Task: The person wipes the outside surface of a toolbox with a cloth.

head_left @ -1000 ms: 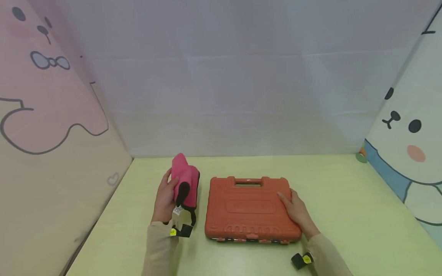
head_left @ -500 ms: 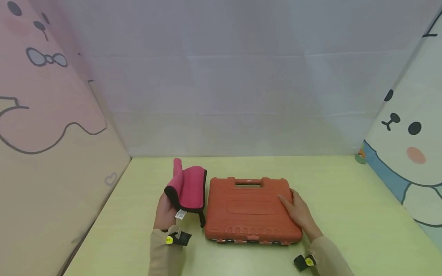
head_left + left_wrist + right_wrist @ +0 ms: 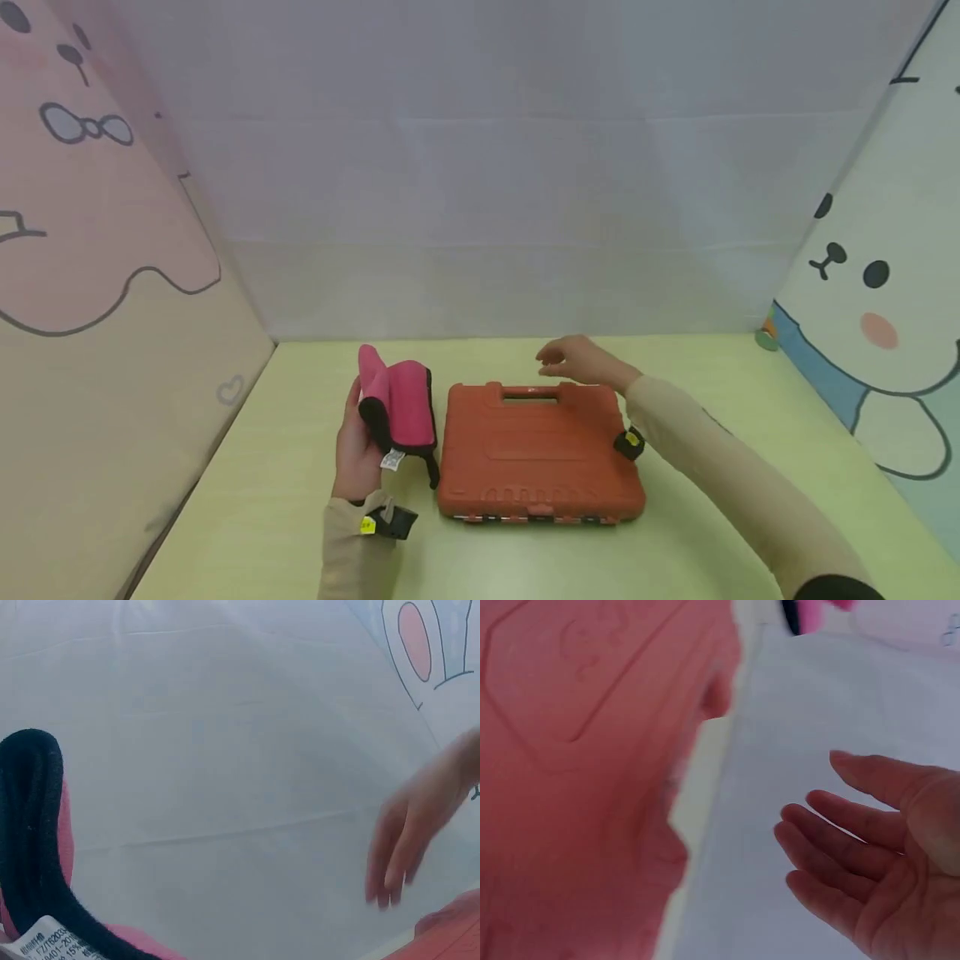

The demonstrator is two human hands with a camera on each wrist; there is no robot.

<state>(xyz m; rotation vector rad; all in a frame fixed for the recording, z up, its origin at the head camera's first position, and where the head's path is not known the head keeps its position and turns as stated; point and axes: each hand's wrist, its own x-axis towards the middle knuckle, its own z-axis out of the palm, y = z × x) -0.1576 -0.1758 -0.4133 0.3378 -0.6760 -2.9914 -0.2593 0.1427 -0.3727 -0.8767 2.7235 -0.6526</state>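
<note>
left hand (image 3: 357, 454) holds folded pink fabric piece (image 3: 412, 404) with black trim, white label (image 3: 392, 459), fingers partly hidden; just left of orange-red carrying case (image 3: 540, 454) on pale table (image 3: 720, 400). right hand (image 3: 587, 360) near case handle (image 3: 530, 389), thumb and fingers apart, loosely bent.

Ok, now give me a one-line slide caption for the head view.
Left grip holding a pink cloth beside a closed red case, right grip empty near its handle.
</note>
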